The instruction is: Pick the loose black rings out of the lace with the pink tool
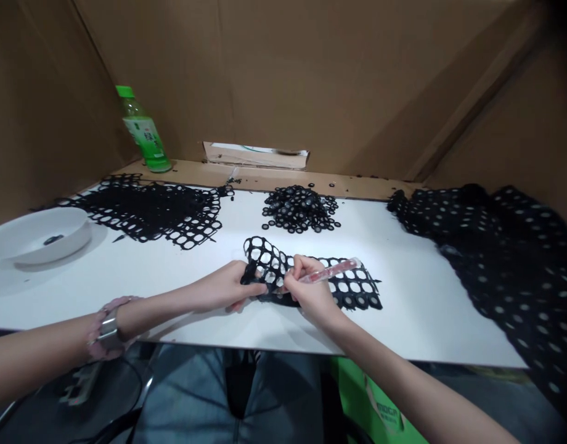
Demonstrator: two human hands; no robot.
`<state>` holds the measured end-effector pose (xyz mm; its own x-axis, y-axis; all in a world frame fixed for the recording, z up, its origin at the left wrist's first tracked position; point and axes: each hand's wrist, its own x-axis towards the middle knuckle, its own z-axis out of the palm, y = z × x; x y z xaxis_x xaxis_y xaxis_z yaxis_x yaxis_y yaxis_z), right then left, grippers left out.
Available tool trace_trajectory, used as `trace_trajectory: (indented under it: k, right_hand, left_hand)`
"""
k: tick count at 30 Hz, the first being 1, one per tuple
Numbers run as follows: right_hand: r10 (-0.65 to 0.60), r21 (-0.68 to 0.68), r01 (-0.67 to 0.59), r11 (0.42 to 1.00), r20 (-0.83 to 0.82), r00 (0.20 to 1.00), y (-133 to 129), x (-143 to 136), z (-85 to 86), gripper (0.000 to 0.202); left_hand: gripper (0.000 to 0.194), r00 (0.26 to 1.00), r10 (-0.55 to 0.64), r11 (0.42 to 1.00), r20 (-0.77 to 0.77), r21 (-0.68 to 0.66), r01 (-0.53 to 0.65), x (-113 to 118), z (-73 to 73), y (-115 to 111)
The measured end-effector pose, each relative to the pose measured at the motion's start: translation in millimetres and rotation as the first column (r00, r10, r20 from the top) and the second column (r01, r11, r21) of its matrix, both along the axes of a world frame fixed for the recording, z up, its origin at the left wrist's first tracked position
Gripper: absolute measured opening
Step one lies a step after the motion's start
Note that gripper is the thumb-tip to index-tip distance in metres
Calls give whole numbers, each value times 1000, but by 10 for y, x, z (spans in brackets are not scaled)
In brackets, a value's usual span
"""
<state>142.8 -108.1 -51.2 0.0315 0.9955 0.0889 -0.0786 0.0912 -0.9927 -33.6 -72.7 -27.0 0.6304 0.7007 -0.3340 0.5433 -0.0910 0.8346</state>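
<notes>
A black rubber sheet with rows of round holes [352,287] lies on the white table in front of me, its left end lifted and bent. My left hand [235,287] pinches that end near its lower edge, thumb on top. In my right hand [311,290] is a pen-like tool with a clear and reddish barrel [332,271], held as one writes. Its tip points at the sheet close to my left thumb and is partly hidden by my fingers. Along the sheet's lower right edge, the holes hold dark rings with pale centres.
Behind the sheet is a pile of small black rings [299,209]. Stacked perforated black sheets [149,209] lie left, a larger heap [509,259] right, hanging over the edge. A white bowl [75,231] holds a dark piece. A green bottle [147,139] stands by the cardboard wall [311,80].
</notes>
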Motion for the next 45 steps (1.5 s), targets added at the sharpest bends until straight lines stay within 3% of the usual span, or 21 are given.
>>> trace_trajectory:
  k: [7,15,22,29,33,36,38,41,45]
  right_hand:
    - [-22,35,19,999,105,994,11,2,-34,22]
    - [-18,65,7,998,171,985,5,-23,-21,23]
    - [-19,35,15,999,121,992,8,-26,-15,23]
    - [8,176,-88,980,413,911,-33,-85,45,25]
    - [8,195,-113,974,468,883,-42,-114,41,25]
    - [45,125,-91,988,331,942,-16,-80,49,24]
    - [22,44,-25,999,84,996,9,-21,66,24]
    - [-110,-88,89,992,-272,956,28,84,96,30]
    - [-119,-121,84,989,-315,942,5,149,95,36]
  left_hand:
    - [44,1000,-1,1000,-30,15,1,-23,6,-20]
    - [31,999,13,999,32,33,-14,-5,34,-47]
    - [30,998,12,999,59,29,-13,-2,26,-46]
    - [18,994,39,999,105,17,-41,-17,-4,-55]
    - [21,989,57,998,138,-25,-54,-42,-15,-65]
    - [20,991,51,999,126,-16,-49,-56,-11,-69]
    - [26,995,42,999,93,2,-42,-51,-12,-70]
    - [37,999,20,999,27,31,-21,-9,-19,-63]
    - [40,999,9,997,-51,73,-5,106,31,-42]
